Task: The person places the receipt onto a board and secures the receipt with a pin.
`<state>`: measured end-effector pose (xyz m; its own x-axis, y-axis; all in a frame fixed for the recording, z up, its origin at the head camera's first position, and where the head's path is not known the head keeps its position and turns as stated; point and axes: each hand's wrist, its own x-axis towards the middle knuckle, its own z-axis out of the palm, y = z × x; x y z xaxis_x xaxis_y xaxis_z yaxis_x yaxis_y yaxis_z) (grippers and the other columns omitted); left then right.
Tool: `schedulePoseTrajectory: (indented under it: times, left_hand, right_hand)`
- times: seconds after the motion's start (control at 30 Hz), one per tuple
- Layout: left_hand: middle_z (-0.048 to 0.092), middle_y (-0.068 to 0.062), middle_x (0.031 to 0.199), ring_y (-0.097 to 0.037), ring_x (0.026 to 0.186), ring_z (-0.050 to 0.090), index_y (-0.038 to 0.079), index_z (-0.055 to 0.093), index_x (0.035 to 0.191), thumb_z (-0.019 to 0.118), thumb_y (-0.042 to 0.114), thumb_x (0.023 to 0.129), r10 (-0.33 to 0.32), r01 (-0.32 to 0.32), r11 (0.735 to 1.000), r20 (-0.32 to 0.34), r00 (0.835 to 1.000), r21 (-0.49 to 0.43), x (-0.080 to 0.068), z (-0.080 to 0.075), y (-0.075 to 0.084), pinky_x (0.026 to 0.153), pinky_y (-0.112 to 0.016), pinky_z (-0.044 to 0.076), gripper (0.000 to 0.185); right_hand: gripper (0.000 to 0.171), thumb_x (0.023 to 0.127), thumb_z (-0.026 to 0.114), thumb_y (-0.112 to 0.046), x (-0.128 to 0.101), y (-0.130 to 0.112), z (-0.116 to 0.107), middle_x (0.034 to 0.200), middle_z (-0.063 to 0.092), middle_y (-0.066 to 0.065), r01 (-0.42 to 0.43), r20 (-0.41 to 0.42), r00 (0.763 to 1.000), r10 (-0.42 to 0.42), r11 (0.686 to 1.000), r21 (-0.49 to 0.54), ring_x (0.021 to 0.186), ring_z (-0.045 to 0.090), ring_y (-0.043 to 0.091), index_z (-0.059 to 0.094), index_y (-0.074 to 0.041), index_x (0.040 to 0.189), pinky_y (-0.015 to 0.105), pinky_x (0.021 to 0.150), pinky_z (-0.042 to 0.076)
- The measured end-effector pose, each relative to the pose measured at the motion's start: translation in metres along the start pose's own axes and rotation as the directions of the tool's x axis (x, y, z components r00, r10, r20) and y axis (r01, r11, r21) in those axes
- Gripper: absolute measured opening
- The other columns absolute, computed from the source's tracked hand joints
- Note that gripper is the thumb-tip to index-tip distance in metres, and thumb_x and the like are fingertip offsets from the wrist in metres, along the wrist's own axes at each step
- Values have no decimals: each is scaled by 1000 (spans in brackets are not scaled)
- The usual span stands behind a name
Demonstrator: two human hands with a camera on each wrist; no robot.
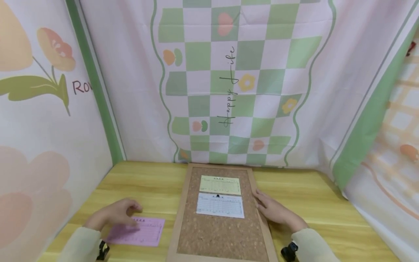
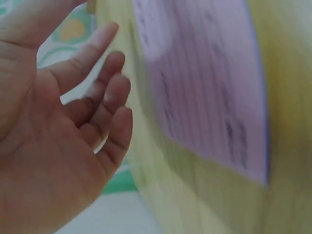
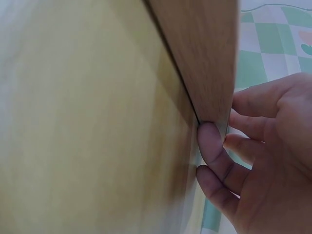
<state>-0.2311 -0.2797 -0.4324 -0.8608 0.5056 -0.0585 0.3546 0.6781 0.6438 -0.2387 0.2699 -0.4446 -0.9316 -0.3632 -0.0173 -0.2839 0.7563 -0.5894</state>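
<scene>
A pink printed slip (image 1: 148, 234) lies on the table at the left. Over its upper left part hovers my left hand (image 1: 116, 214), fingers loosely bent; in the left wrist view a gap separates them from the slip (image 2: 209, 87). My right hand (image 1: 278, 211) touches the right side of a wood-framed corkboard (image 1: 220, 236). In the right wrist view its fingertips rest against the frame (image 3: 207, 53). On the cork are a yellow slip (image 1: 220, 186) and, just below it, a pale blue slip (image 1: 220, 209) with a black pushpin (image 1: 218, 195) at its top edge.
The wood-grain table (image 1: 154, 182) extends on both sides of the board. A checked green and white curtain (image 1: 222, 83) hangs behind the board's far end. More printed cloth (image 1: 49, 131) stands along the left, and a further curtain (image 1: 370, 127) along the right.
</scene>
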Motion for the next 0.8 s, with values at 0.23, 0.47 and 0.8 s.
schedulePoseTrajectory:
  times: [0.23,0.47,0.8]
  left_hand:
    - [55,-6,104,-24,99,51,7,62,107,91,18,64,-136,138,988,-32,990,67,-7,0,-9,92,-51,44,53]
    - [51,-4,100,-21,94,49,14,60,95,93,23,61,-193,199,971,-53,980,132,-3,2,-12,89,-46,43,48]
    - [49,-5,94,-21,88,48,12,60,84,91,13,65,-249,250,963,-18,968,103,2,3,-9,82,-40,43,36]
  right_hand:
    - [54,105,48,-11,0,1,0,158,18,34,-6,-1,1000,6,1000,-5,143,19,52,30,8,152,64,111,20]
    - [54,106,48,-12,0,2,1,158,16,33,-1,5,1000,1,1000,0,143,18,52,30,8,152,64,111,20]
    - [54,106,47,-11,0,2,2,158,16,33,-6,4,1000,6,1000,5,143,18,53,29,8,153,64,111,19]
